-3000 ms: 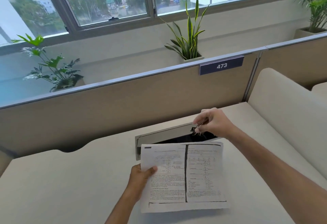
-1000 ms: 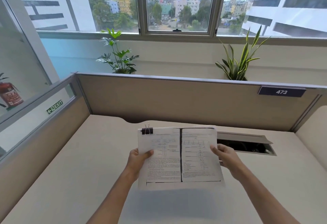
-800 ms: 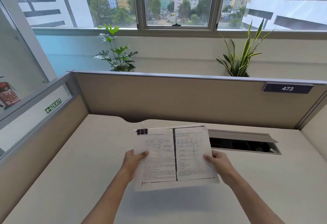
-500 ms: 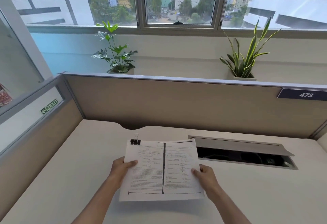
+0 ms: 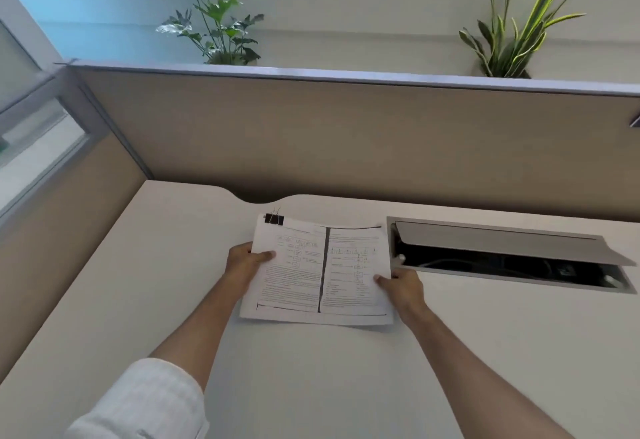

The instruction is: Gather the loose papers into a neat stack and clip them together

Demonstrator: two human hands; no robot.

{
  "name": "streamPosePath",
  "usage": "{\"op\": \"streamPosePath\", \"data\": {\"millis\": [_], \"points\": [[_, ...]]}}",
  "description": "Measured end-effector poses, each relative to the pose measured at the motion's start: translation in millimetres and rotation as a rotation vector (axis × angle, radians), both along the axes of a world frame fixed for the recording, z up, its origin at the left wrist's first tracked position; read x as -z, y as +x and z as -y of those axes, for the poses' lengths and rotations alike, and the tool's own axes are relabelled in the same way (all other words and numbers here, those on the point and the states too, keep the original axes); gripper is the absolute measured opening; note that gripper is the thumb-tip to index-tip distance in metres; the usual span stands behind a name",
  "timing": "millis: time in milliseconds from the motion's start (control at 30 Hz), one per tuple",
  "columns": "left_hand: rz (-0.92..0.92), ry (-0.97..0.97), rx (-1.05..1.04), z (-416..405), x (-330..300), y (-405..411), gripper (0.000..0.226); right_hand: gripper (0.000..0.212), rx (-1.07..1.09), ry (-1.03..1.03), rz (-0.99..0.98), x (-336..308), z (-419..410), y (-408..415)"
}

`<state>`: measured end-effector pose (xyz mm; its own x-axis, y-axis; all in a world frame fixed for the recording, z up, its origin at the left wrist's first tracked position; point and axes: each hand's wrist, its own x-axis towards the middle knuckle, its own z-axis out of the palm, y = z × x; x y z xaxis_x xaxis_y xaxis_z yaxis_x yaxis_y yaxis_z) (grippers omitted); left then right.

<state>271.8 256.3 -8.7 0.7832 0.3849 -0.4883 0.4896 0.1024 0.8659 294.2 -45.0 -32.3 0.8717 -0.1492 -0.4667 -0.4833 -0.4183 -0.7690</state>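
With binder clip (image 5: 274,219) already biting the paper stack (image 5: 320,272), both hands (image 5: 245,263) (image 5: 401,286) pinching its side edges: lowering onto tabletop (image 5: 145,286), releasing next.

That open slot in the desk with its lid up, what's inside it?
Inside the slot it is dark: some cables and a small socket-like part show. The raised lid hides the back, and the papers sit beside it.

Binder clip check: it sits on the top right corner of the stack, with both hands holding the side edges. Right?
Not quite. The head view shows the binder clip on the top left corner of the paper stack, not the right. The left hand and right hand do hold the side edges.
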Motion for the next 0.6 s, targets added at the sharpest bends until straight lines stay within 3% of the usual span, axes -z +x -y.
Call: {"op": "streamPosePath", "data": {"millis": [233, 333, 433, 600], "points": [[-0.049, 0.073, -0.046, -5.3, 14.3, 5.5, 0.031, 0.046, 0.017, -0.149, -0.001, -4.0, -6.1, 3.9], [-0.067, 0.102, -0.094, -8.2, 17.0, 7.2, 0.036, 0.047, 0.003, -0.201, 0.012, -5.3, -6.9, 0.1], [-0.076, 0.120, -0.142, -8.7, 20.9, 9.1, 0.040, 0.033, -0.034, -0.282, 0.019, -5.9, -5.9, -4.9], [-0.093, 0.235, -0.200, 0.3, 7.7, 5.6, 0.046, 0.044, -0.050, -0.341, 0.020, -8.8, 7.0, -9.6]]}}
